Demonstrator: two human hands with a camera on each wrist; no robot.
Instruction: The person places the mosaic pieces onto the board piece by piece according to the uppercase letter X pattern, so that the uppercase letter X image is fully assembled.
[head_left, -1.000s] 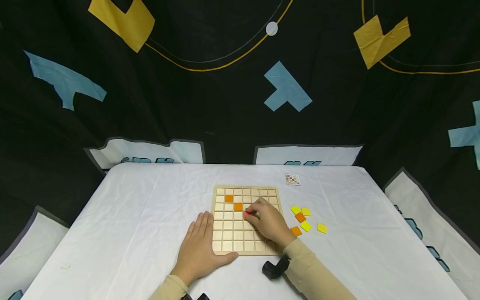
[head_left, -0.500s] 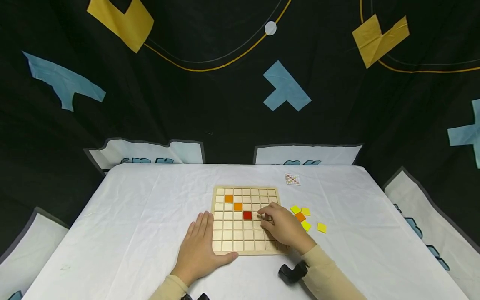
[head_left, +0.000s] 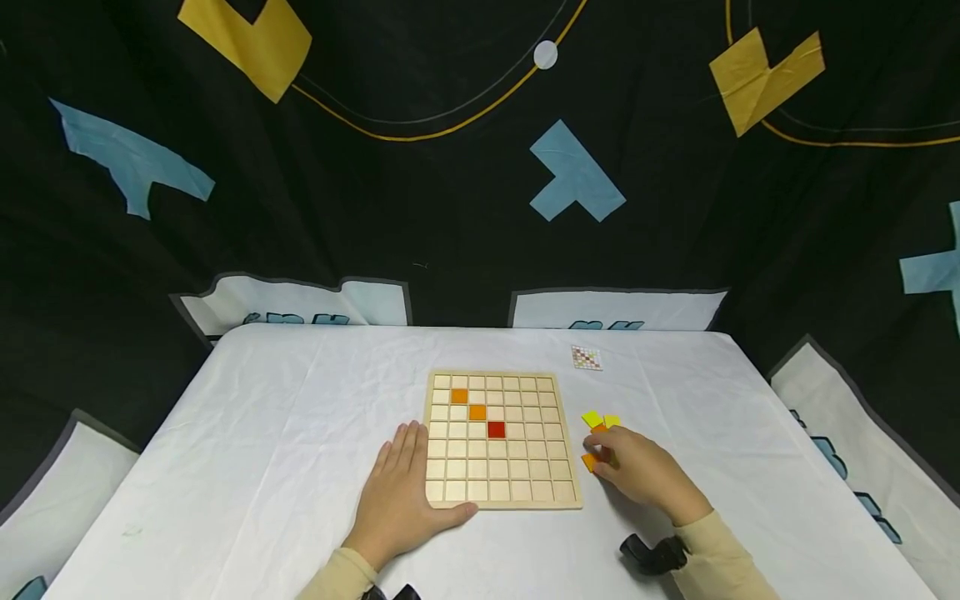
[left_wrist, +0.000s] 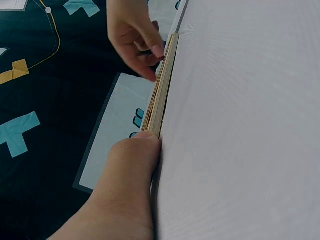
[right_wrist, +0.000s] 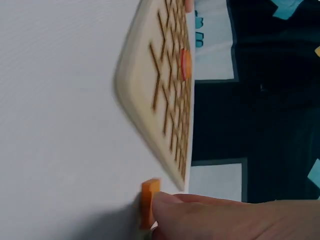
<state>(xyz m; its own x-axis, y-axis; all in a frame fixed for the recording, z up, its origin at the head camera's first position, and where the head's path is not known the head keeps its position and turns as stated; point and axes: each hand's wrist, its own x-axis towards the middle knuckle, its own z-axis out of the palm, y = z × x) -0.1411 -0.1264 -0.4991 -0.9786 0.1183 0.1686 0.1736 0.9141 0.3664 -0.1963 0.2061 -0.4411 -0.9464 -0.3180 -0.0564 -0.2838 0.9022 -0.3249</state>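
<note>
A wooden grid board (head_left: 528, 505) lies on the white table, with two orange tiles (head_left: 477, 412) and a red tile (head_left: 496, 429) in its squares along a diagonal. My left hand (head_left: 401, 492) rests flat along the board's left side, its thumb against the near edge. To the right of the board, the thumb and fingers of my right hand (head_left: 648, 475) curl round a loose orange tile (head_left: 588, 462). The right wrist view shows the thumb against that orange tile (right_wrist: 149, 202), close to the tabletop. The far fingertips are hidden there.
Two yellow tiles (head_left: 592, 418) and part of another orange tile (head_left: 598, 428) lie just beyond my right hand. A small printed pattern card (head_left: 587, 357) sits behind the board on the right. A black curtain (head_left: 450, 217) hangs beyond the table.
My right hand has let go of the red tile, now visible in its square, and has moved right, off the board, to the loose tiles. The left hand has stayed put.
</note>
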